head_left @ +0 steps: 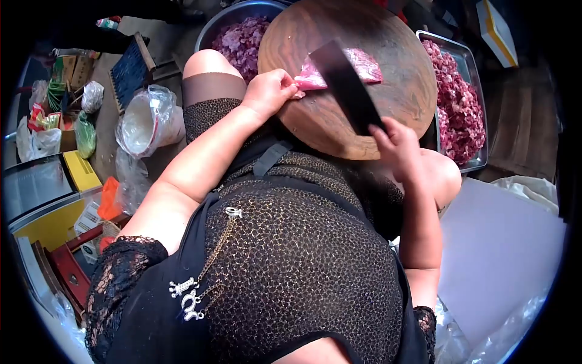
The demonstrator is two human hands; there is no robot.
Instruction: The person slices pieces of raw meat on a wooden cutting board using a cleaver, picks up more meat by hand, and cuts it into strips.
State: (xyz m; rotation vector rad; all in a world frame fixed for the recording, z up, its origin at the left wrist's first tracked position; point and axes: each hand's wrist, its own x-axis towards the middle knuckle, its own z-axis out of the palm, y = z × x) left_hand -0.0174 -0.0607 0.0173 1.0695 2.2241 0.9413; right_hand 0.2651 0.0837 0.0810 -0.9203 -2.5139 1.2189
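Note:
A round wooden chopping block [394, 54] stands in front of my knees. On it lies a flat piece of raw pink meat [364, 64]. My left hand [270, 92] pinches the left end of the meat between thumb and fingers at the block's edge. My right hand [397, 145] is closed on the handle end of a dark, wide-bladed cleaver [345, 85]. The blade slants up and left across the meat and hides its middle; it is slightly blurred. Whether the blade touches the meat I cannot tell.
A metal basin [209, 30] of cut meat stands behind the block on the left. To the right is a metal tray [479, 100] heaped with meat pieces. A white bucket [176, 124] with plastic bags, a small folding stool [130, 73] and boxes crowd the left floor.

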